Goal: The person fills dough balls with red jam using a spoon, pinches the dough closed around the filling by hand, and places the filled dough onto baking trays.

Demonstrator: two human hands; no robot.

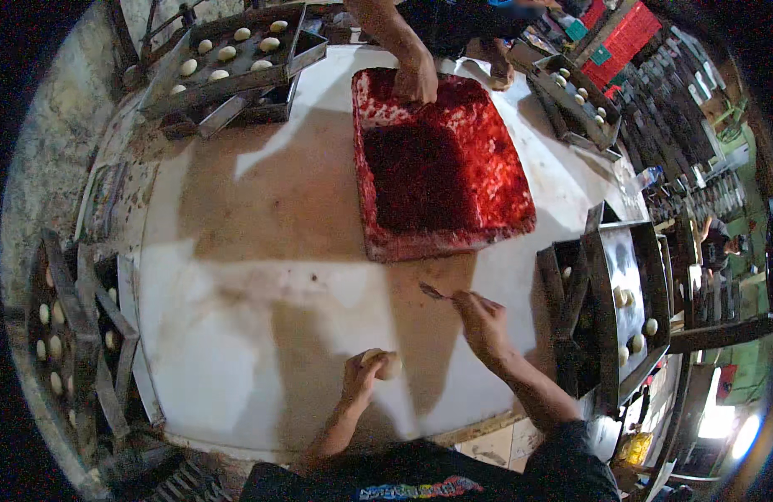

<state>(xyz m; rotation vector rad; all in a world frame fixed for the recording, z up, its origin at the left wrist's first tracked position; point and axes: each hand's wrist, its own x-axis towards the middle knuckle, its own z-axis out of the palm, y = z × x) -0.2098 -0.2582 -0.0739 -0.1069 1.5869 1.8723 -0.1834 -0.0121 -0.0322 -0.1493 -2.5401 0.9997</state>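
The left hand [358, 381] is curled around a pale dough ball [392, 366], thumb across its top, near the middle of the tabletop's [206, 356] near edge. The ball sits at the fingers' end, on the hand's right side. Farther from the near edge and to the right, the right hand [484, 325] grips a spoon [431, 290] by its handle; the bowl points left and away, and whether it touches the tabletop I cannot tell. The ball is left of the right hand and nearer the near edge, well apart from the spoon.

Just beyond the spoon stands a rectangular tub [432, 248] of dark red, moist filling [428, 180], reaching toward the tabletop's far edge. There a co-worker's hand [416, 79] reaches down into the filling at the tub's far end.

Metal trays bearing pale dough pieces surround this: a stack at the far left corner [227, 97], another at the far right corner [580, 125], and others along the left edge [87, 322] and right edge [622, 255].
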